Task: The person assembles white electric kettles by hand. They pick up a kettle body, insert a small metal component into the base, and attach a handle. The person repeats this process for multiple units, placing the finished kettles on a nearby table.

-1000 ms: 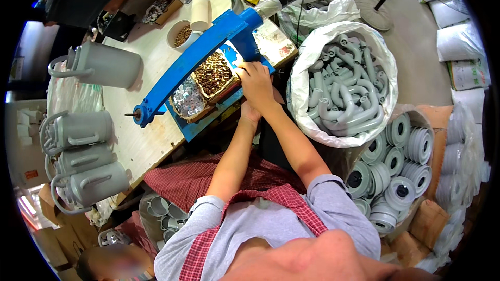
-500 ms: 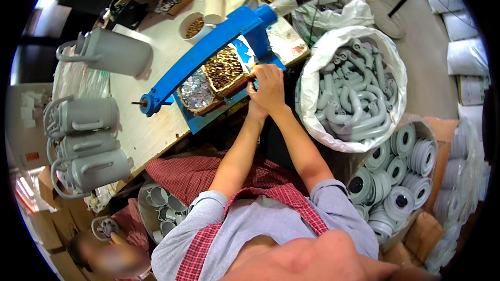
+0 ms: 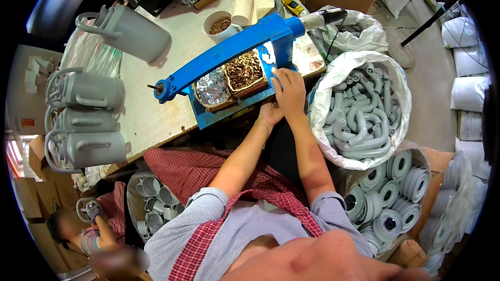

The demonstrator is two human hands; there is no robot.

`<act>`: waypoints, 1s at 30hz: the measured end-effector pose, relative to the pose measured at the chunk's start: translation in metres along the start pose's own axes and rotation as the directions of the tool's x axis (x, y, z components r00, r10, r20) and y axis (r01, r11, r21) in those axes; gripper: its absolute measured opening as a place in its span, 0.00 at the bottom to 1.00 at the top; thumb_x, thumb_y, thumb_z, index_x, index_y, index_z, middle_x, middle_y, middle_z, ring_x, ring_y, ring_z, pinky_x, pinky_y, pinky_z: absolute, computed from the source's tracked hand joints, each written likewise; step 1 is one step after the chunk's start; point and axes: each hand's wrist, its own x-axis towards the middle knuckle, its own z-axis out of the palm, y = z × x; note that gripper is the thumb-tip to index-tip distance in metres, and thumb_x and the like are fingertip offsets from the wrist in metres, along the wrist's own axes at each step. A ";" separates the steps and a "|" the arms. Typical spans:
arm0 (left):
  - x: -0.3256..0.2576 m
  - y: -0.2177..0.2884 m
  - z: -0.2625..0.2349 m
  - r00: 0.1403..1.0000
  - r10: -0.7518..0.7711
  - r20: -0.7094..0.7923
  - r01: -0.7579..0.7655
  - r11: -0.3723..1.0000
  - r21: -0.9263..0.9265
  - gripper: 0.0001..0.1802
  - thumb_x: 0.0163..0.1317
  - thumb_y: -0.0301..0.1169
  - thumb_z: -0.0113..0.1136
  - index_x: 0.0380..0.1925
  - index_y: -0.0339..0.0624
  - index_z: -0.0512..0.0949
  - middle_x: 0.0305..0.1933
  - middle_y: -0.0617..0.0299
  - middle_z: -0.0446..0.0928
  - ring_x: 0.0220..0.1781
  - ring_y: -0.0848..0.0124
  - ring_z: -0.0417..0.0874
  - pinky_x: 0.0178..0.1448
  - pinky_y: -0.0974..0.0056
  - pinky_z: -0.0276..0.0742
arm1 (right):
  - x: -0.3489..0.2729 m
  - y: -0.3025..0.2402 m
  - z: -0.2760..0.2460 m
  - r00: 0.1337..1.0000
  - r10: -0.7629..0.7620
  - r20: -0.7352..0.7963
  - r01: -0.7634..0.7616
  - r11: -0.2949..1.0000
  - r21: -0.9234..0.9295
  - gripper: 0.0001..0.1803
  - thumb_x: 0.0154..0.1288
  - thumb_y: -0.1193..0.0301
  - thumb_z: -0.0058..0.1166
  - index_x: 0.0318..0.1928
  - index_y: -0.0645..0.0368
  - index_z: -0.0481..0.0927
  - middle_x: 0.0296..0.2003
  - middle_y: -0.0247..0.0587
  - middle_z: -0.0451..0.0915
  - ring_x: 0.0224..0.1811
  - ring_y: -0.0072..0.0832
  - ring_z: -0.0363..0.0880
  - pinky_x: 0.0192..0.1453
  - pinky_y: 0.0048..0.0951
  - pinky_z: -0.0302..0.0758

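Note:
My right hand [image 3: 289, 87] rests, fingers bent down, on the base of a blue lever press [image 3: 229, 52], just right of a tray of brass screws [image 3: 242, 71]. My left hand [image 3: 269, 114] sits right below it at the table edge, partly covered by the right wrist. I cannot see anything between the fingers of either hand. A second tray with silver washers [image 3: 211, 86] lies left of the screws. The press's long blue arm slants down to the left.
A white bag of grey curved handles [image 3: 359, 109] stands at my right, with stacked grey round lids [image 3: 396, 187] below it. Grey jugs [image 3: 86, 117] line the table's left side. A white cup of screws [image 3: 219, 24] stands behind the press. Another person [image 3: 78, 229] sits lower left.
The view has shifted, so the table sits lower in the picture. Both hands stay at the front of the press, close together by the screw tray.

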 end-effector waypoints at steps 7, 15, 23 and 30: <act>0.001 0.008 -0.007 0.983 0.181 0.033 -0.179 0.901 0.395 0.18 0.76 0.36 0.40 0.57 0.38 0.73 0.57 0.52 0.77 0.59 0.60 0.78 0.65 0.54 0.75 | 0.002 0.008 0.021 0.998 0.046 0.038 -0.038 0.980 -0.194 0.06 0.56 0.70 0.63 0.36 0.53 0.82 0.31 0.34 0.74 0.39 0.36 0.74 0.44 0.38 0.69; -0.037 0.012 -0.011 0.975 0.194 -0.106 -0.138 0.907 0.397 0.13 0.74 0.30 0.43 0.43 0.35 0.76 0.45 0.53 0.79 0.47 0.61 0.82 0.58 0.57 0.80 | -0.052 -0.033 -0.028 0.950 -0.074 0.302 0.056 0.996 0.068 0.03 0.57 0.75 0.58 0.33 0.58 0.80 0.33 0.42 0.76 0.36 0.43 0.73 0.43 0.42 0.69; -0.117 -0.055 0.070 0.914 0.285 0.288 -0.398 0.768 0.503 0.14 0.75 0.38 0.49 0.30 0.44 0.72 0.30 0.64 0.71 0.27 0.77 0.68 0.26 0.76 0.67 | -0.032 -0.070 -0.059 0.945 0.289 0.151 -0.325 0.879 0.350 0.10 0.60 0.81 0.59 0.43 0.61 0.84 0.38 0.44 0.79 0.39 0.38 0.79 0.43 0.32 0.76; -0.087 -0.029 0.160 0.406 0.089 0.909 -0.255 -0.945 0.207 0.15 0.71 0.40 0.53 0.36 0.38 0.76 0.29 0.59 0.77 0.31 0.63 0.77 0.35 0.60 0.74 | 0.014 -0.067 -0.021 0.985 0.164 0.052 -0.171 0.896 0.409 0.08 0.61 0.79 0.60 0.42 0.61 0.83 0.37 0.44 0.80 0.39 0.38 0.79 0.43 0.32 0.76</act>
